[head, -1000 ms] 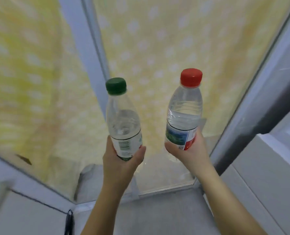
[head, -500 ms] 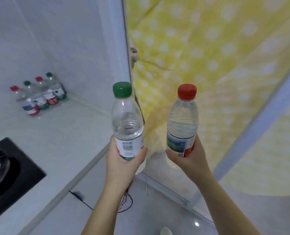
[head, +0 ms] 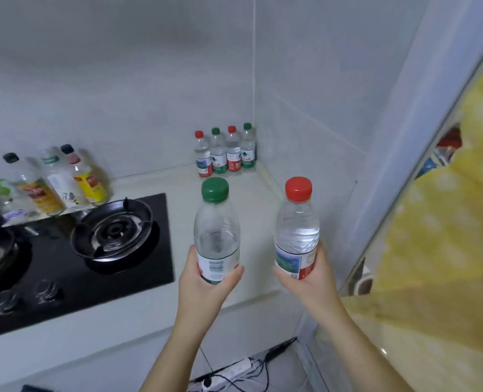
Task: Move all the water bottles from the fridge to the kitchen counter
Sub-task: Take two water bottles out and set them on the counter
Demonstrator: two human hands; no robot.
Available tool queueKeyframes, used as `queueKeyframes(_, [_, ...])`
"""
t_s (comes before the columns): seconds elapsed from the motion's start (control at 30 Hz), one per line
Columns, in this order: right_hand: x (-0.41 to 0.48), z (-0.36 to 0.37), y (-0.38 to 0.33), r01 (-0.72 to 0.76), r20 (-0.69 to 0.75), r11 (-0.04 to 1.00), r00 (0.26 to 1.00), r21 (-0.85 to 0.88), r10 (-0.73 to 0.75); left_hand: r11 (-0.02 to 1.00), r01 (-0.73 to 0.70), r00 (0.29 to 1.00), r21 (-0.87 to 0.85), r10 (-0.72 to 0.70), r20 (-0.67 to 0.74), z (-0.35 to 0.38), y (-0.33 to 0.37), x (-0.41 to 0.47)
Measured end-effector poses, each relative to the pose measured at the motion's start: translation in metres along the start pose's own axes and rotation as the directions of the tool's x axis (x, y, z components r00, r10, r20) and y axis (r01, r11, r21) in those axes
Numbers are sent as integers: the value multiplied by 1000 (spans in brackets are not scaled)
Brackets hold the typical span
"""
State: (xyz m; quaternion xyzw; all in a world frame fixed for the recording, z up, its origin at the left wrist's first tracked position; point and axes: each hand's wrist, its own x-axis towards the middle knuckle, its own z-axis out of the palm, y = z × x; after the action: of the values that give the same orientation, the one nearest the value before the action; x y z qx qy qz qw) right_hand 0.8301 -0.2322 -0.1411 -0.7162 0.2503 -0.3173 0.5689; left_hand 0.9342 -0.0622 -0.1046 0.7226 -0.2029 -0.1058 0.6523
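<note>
Entry, head view. I log two bottles in hand, both upright, long axes near vertical, caps pointing up. The left hand [head: 206, 281] is wrapped around the lower label band of the green-capped bottle [head: 217, 236]; the right hand [head: 309, 275] is wrapped around the base of the red-capped bottle [head: 297, 230]. Both grasps are closed on the bottles, thumbs across the labels. Both bottles are raised above the kitchen counter [head: 234, 190], over its front right part, to the right of the gas hob [head: 73, 250], not touching the counter.

Count on the counter: four water bottles in a row [head: 225, 152] at the back corner, against the tiled wall [head: 150, 80], standing upright and touching side by side. Caps from the hob side outward: red, green, red, green. That makes two red and two green there, six water bottles in sight in all.

Behind the hob I count three condiment bottles [head: 56, 181], upright but blurred; two have black caps. The hob shows two burners, the far one partly cut off. A power strip [head: 232, 373] lies on the floor below the counter edge.
</note>
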Motion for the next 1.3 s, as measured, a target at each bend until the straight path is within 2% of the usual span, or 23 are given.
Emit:
queueKeyframes(0.17, [81, 37, 31, -54, 80, 998, 995, -10, 55, 995, 94, 992, 33, -91, -84, 2, -32, 57])
queueKeyframes(0.4, [185, 72, 78, -153, 66, 983, 985, -103, 160, 949, 286, 954, 131, -271, -127, 21, -90, 171])
queueKeyframes(0.5, [225, 89, 105, -215, 35, 968, 975, -126, 221, 921, 333, 942, 200, -320, -98, 34, -116, 222])
queueKeyframes(0.7, [299, 117, 157, -267, -20, 943, 963, -199, 269, 917, 249, 964, 311, -267, 17, 62, -151, 307])
queueKeyframes(1.0, [328, 127, 184, -296, -73, 919, 955, -261, 287, 951, 190, 967, 245, -224, 120, 74, -191, 355])
queueKeyframes(1.13, [326, 124, 190, -301, -52, 909, 953, -289, 300, 927, 149, 958, 343, -221, 181, 67, -208, 358])
queueKeyframes(1.23, [320, 121, 191, -337, -81, 877, 941, -343, 330, 850, 89, 959, 519, -214, 186, 65, -221, 356])
queueKeyframes(1.3, [317, 120, 192, -347, -104, 871, 937, -348, 332, 822, 88, 957, 563, -227, 181, 67, -224, 359])
